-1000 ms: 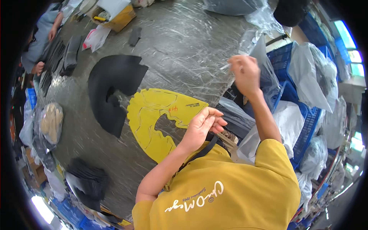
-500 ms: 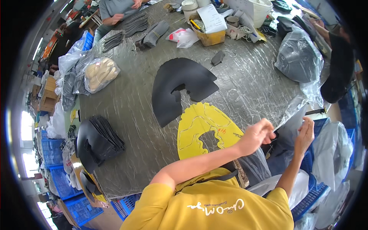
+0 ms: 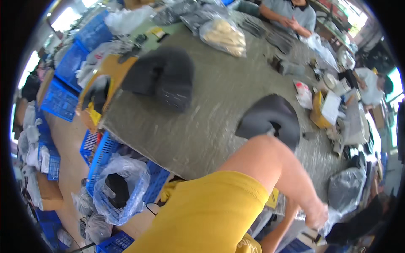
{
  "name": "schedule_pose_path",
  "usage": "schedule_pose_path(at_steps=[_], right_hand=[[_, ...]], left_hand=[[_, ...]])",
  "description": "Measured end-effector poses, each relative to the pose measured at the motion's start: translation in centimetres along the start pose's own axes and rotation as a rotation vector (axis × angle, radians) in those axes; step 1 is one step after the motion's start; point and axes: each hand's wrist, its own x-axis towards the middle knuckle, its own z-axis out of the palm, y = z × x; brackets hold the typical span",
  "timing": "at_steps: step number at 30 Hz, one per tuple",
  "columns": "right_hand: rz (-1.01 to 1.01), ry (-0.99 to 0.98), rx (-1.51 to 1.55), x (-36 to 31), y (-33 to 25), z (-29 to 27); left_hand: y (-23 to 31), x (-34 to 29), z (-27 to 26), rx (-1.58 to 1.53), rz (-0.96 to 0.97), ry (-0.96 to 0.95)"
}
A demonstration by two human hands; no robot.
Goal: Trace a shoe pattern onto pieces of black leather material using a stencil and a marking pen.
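My left arm reaches across to the lower right, where my left hand (image 3: 316,216) is smeared by motion and its fingers do not show clearly. My right hand (image 3: 292,207) is next to it, largely hidden behind the left forearm. A sliver of the yellow template (image 3: 273,199) shows under my left arm. Just beyond that arm, a black horseshoe-shaped sheet (image 3: 276,110) lies flat on the table (image 3: 211,122). Farther left rests a thick stack of similar black curved pieces (image 3: 179,78). Neither hand touches these black pieces.
A bag of beige pieces (image 3: 223,37) sits at the table's far side, across from a person in grey (image 3: 291,19). To the right stand a yellow box (image 3: 325,109) and a plastic-wrapped dark bundle (image 3: 346,187). A bag-lined blue crate (image 3: 120,189) is below the table's left edge.
The view has swung leftward, so the table things appear farther right. My left arm now covers most of the yellow template. Both hands appear lower in the picture and closer together.
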Motion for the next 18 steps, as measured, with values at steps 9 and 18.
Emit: schedule_pose_path(at_steps=[9,18], right_hand=[[-0.072,-0.085,0.024,2.8,-10.5,8.2],[0.207,-0.311,-0.112,4.6,-13.5,5.7]], left_hand=[[-4.2,-18.1,-6.0,-0.286,-0.494,0.082],[-5.8,-38.5,0.5,0.353,-1.298,0.162]])
